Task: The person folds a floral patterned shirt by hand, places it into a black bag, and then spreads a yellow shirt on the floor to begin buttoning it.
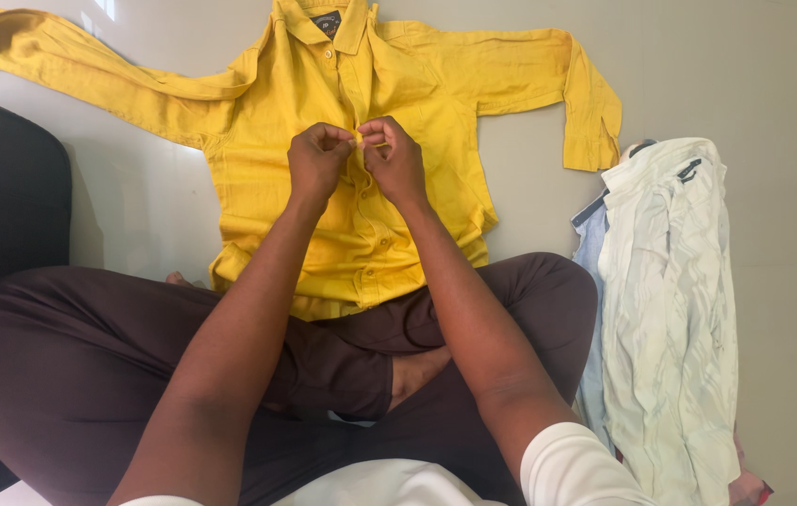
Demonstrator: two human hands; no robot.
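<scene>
Item: long-sleeved yellow cotton button-front shirt (389, 234), laid face up on the pale smooth floor (773, 84), collar away from the person, both sleeves spread outward, hem resting against the crossed legs in dark brown trousers (70, 365). Handling: left hand (319, 161) and right hand (395, 159) meet at the front placket about chest height, each pinching a small fold of the yellow cloth between thumb and fingertips; both hands are closed on the shirt, knuckles almost touching. Whether a button sits between the fingers cannot be told. Care, as a judgement: keep the two placket edges level, hold the cloth flat against the floor, and work one fastening at a time so the front lies unpuckered. Adjacent: pile of pale white-and-blue shirts (670, 300) at the right, apart from the yellow one; black cushion (0, 197) at the left.
</scene>
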